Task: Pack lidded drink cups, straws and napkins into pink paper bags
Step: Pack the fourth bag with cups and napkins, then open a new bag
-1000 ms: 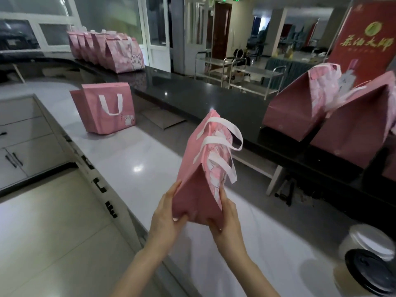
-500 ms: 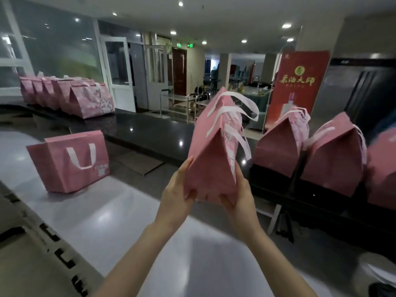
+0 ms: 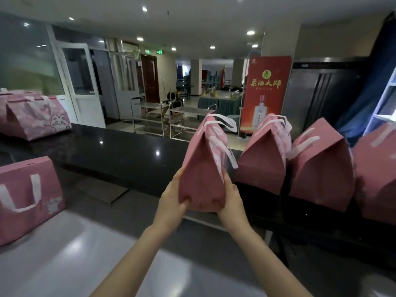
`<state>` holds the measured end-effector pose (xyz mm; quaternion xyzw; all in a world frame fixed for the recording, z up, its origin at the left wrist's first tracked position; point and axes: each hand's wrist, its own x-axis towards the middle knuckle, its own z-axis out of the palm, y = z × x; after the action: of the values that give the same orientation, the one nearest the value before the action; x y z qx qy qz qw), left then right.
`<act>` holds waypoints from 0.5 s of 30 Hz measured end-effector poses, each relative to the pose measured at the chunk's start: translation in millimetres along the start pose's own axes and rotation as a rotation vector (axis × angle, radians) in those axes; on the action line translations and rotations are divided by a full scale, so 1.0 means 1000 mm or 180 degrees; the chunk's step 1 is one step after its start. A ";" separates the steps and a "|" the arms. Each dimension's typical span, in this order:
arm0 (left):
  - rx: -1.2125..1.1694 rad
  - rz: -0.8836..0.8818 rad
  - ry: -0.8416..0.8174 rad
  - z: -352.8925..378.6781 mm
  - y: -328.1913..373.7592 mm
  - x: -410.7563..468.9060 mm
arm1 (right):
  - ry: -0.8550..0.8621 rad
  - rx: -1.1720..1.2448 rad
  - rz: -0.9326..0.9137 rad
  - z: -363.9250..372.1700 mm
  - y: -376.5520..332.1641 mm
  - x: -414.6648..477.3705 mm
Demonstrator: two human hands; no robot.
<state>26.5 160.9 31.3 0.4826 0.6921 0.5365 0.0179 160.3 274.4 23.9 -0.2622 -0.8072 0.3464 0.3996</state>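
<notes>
A closed pink paper bag (image 3: 204, 168) with white handles is held upright at arm's length, just above the black raised counter (image 3: 120, 153). My left hand (image 3: 171, 197) grips its lower left side and my right hand (image 3: 230, 196) grips its lower right side, thumbs pressed on the near face. Right beside it on the black counter stand three more closed pink bags (image 3: 264, 159), (image 3: 321, 168), (image 3: 379, 174) in a row. No cups, straws or napkins show.
A pink bag (image 3: 27, 198) stands at the left on the pale lower worktop (image 3: 64, 260). More pink bags (image 3: 34, 116) sit at the far left of the black counter. A red banner (image 3: 266, 91) stands behind the row.
Both hands have carried the bag up and forward from over the pale worktop to the black counter, beside the row of bags. The view has lifted; the cups at lower right have left it.
</notes>
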 end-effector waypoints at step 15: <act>-0.0265 0.0070 -0.0640 0.030 -0.091 0.120 | 0.0990 -0.0741 0.0849 0.063 0.034 0.078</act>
<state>-79.9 268.6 8.6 0.5403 0.6586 0.5139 0.1014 70.8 328.1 6.6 -0.4611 -0.7287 0.2561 0.4369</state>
